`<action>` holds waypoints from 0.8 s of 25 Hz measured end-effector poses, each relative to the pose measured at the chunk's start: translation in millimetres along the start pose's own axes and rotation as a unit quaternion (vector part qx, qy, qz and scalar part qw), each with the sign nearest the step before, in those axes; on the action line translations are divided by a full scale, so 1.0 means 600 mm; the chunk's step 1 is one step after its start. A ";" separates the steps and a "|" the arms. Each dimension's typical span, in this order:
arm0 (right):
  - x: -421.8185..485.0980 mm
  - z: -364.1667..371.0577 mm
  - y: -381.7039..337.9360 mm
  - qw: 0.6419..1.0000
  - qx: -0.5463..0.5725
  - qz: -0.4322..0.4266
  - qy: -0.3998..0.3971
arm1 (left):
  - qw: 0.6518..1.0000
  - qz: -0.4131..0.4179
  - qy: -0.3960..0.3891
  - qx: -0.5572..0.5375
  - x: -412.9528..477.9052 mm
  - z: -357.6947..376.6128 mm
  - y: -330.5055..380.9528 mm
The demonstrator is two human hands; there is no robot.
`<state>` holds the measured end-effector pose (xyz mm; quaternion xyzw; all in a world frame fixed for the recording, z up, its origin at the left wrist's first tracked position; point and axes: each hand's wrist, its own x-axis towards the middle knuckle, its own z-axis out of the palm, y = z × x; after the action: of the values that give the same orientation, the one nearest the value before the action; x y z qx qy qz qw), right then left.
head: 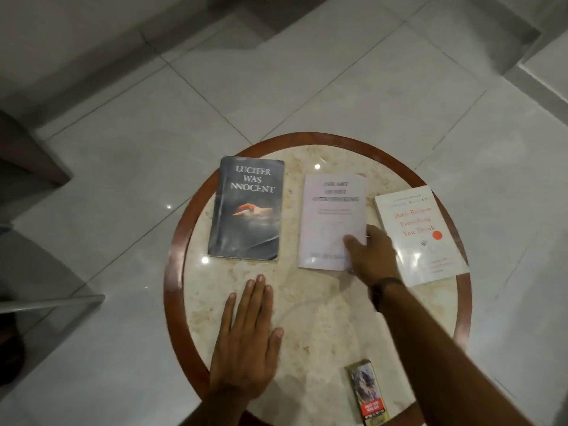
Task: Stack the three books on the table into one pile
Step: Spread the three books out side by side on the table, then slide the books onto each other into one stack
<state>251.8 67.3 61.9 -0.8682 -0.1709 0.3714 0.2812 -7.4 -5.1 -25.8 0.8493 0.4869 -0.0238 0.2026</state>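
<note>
Three books lie flat and apart on a round marble table (307, 318) with a wooden rim. A dark book (246, 210) titled "Lucifer Was Innocent" is on the left. A pale lilac book (330, 216) lies in the middle, and a white book (415, 229) with red lettering is on the right. My right hand (372, 256) rests on the lower right corner of the lilac book, thumb on its cover, fingers at its right edge. My left hand (246, 339) lies flat, palm down, on the table below the dark book, holding nothing.
A small printed card or packet (367, 395) lies at the table's near edge on the right. White floor tiles (276, 87) surround the table. A dark piece of furniture (27, 149) stands at the far left, and a glass edge (52, 302) juts in lower left.
</note>
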 end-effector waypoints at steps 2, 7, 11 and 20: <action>-0.023 -0.026 -0.022 0.998 0.056 -0.041 0.000 | 1.000 0.001 0.001 -0.006 -0.001 -0.003 0.000; -0.058 0.015 -0.092 0.987 0.099 -0.085 -0.097 | 1.000 0.001 0.008 -0.012 0.002 -0.007 -0.001; -0.052 0.133 -0.112 0.985 0.096 -0.059 -0.132 | 1.000 -0.007 0.007 -0.009 0.006 -0.012 0.001; -0.049 0.213 -0.100 0.997 -0.062 -0.035 -0.037 | 0.999 -0.002 0.029 -0.029 0.006 -0.017 0.003</action>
<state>132.1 145.5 42.5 -0.8632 -0.2346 0.3815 0.2329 -5.5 0.4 -16.7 0.8426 0.4944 0.0150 0.2132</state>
